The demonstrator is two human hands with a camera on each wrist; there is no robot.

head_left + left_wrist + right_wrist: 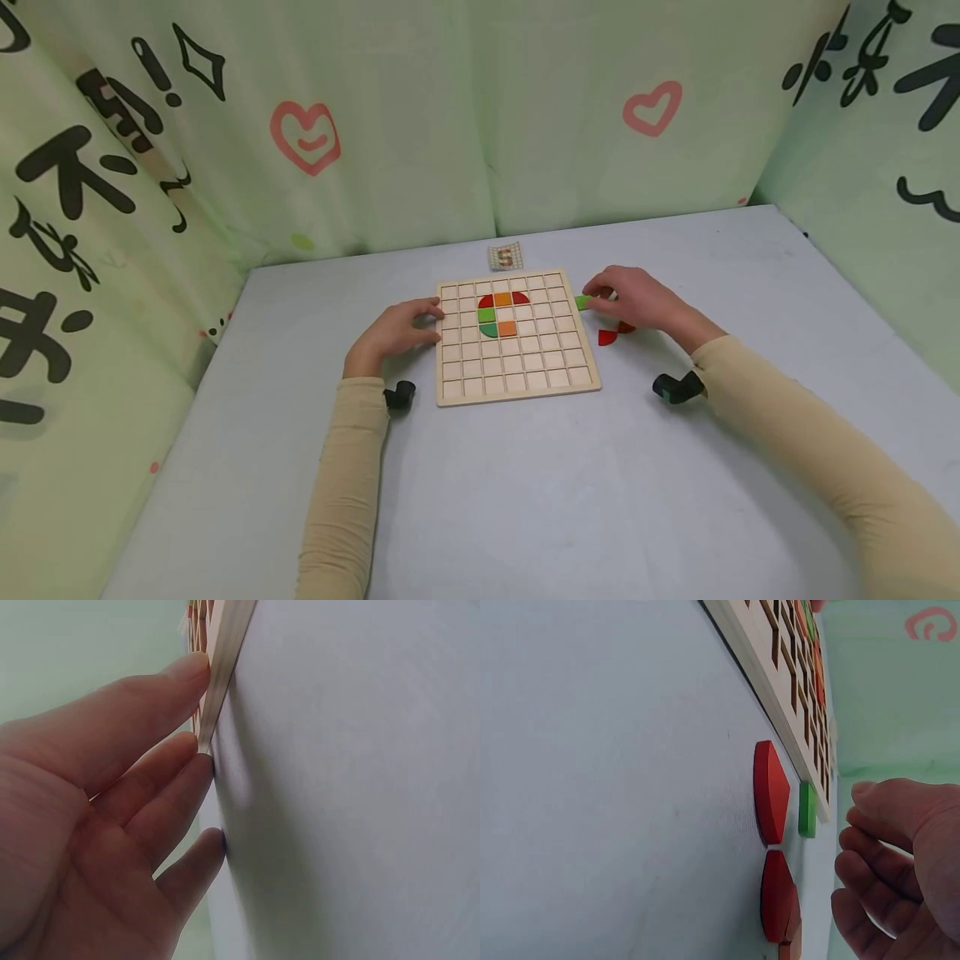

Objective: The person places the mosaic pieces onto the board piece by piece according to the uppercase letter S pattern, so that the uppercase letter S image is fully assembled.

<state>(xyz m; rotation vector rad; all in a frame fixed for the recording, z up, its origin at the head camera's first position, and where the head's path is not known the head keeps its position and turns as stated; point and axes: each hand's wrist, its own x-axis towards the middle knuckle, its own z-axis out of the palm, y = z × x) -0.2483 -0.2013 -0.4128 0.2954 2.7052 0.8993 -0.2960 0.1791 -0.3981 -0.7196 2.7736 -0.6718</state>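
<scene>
Board [533, 342] flat on table [480, 492], 6 pieces [502, 299] in its cells; only head view gets all 6. Left hand [395, 327] loosely spread, thumb and fingertips against board's left edge, no grasp. Right hand [630, 293] half open above green piece [807, 810] beside board's right edge: head view suggests contact, right wrist shows a gap, nothing held. Right wrist also shows brownish piece [795, 941] past 2 red pieces [772, 793].

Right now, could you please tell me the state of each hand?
Left hand: open, touching the board.
Right hand: open, holding nothing, near the loose green tile.
</scene>
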